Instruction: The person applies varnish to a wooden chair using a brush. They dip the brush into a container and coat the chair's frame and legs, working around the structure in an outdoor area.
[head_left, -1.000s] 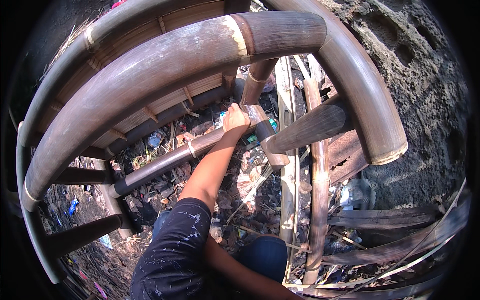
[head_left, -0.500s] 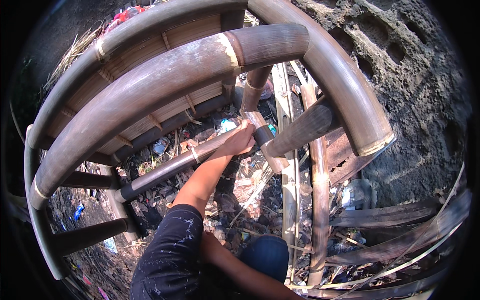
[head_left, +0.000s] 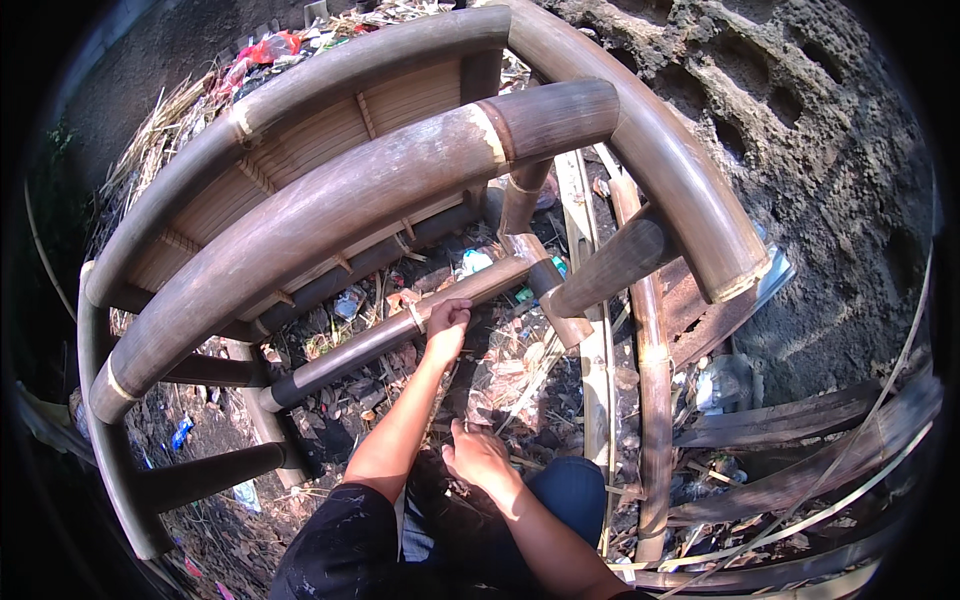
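The bamboo frame [head_left: 300, 230] stands assembled above the ground, its low rail [head_left: 385, 338] seemingly seated at both ends, though whether the joints are finished cannot be told. The left hand [head_left: 447, 322] curls at the rail, its grip unclear; the right hand [head_left: 478, 458], loosely open, hovers near the knee [head_left: 572, 492].

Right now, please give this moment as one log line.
left hand: curled, at rail, contact unclear | right hand: near knee | rail: part of bamboo frame

Brown bamboo frame [head_left: 380, 175], black sleeve [head_left: 340, 540], blue trousers [head_left: 572, 495], red plastic [head_left: 274, 47]
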